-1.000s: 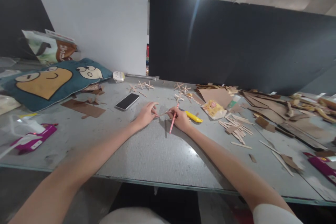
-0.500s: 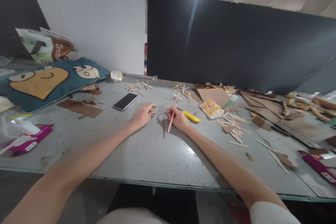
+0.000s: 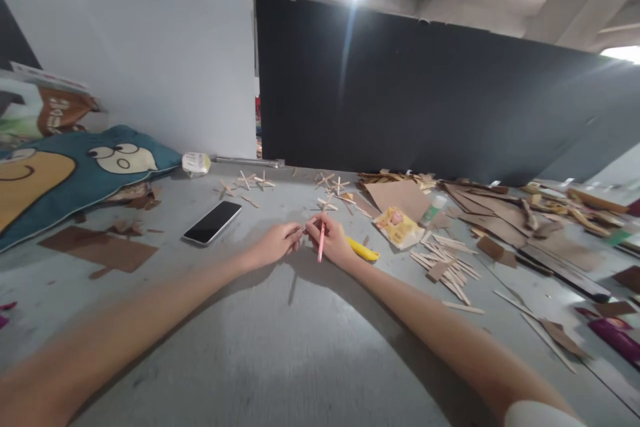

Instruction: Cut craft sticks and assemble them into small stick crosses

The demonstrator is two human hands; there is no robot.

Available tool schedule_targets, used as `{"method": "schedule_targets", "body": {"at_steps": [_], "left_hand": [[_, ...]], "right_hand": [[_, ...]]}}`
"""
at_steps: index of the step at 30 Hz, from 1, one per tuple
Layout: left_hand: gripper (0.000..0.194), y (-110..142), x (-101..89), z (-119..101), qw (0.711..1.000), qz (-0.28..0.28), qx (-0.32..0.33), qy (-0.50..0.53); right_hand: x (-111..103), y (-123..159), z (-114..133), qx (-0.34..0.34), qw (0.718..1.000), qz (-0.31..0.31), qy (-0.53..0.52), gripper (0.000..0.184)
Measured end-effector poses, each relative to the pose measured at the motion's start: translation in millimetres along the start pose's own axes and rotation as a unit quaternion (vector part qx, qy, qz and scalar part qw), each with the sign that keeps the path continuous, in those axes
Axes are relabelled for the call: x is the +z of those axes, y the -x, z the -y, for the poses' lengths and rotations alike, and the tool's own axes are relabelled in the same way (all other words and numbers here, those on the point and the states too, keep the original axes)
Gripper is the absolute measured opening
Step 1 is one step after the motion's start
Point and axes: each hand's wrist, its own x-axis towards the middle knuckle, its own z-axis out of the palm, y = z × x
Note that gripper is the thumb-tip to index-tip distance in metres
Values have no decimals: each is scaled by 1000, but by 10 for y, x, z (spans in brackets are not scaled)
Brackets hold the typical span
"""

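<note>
Both my hands meet at the middle of the grey table (image 3: 280, 340). My right hand (image 3: 334, 245) is closed around a pink pencil (image 3: 321, 250) that points down and toward me. My left hand (image 3: 277, 243) has its fingers pinched on a small wooden stick (image 3: 303, 229), and its fingertips touch those of the right hand. A yellow utility knife (image 3: 363, 251) lies just right of my right hand. A black phone (image 3: 213, 222) lies to the left of my left hand.
A teal cartoon pillow (image 3: 70, 173) lies at the left with brown cardboard pieces (image 3: 100, 248) before it. Several wooden sticks (image 3: 445, 260), a yellow packet (image 3: 398, 225) and cardboard scraps (image 3: 505, 210) cover the right side. Small stick crosses (image 3: 330, 185) lie near a black partition (image 3: 425, 87).
The camera has dipped closer to the table and turned right. My hands have come together and lifted a little, the left fingers closing onto the small stick.
</note>
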Motion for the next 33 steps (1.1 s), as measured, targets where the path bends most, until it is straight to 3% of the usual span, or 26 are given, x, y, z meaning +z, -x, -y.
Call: {"method": "schedule_targets", "body": {"at_steps": [4, 8, 12, 14, 17, 23, 27, 33], "left_hand": [[33, -84, 54, 131, 987, -9, -71, 146], [31, -117, 92, 217, 966, -15, -104, 237], [50, -88, 78, 241, 955, -14, -80, 285], [65, -59, 66, 238, 947, -3, -73, 313], [74, -17, 55, 221, 944, -2, -84, 319], [86, 20, 69, 218, 943, 10, -95, 319], [79, 38, 96, 224, 945, 26, -98, 311], [68, 53, 114, 206, 949, 28, -87, 303]], "right_hand": [[-3, 19, -82, 5, 999, -31, 18, 33], [-44, 114, -120, 18, 999, 9, 45, 41], [-95, 190, -95, -59, 994, 48, 73, 38], [-92, 214, -89, -50, 993, 96, 55, 38], [-60, 237, -101, -46, 991, 118, 46, 32], [-29, 247, -94, -53, 993, 93, 49, 19], [-45, 252, -45, -56, 993, 80, 64, 17], [-89, 253, 51, -114, 984, 99, 90, 14]]}}
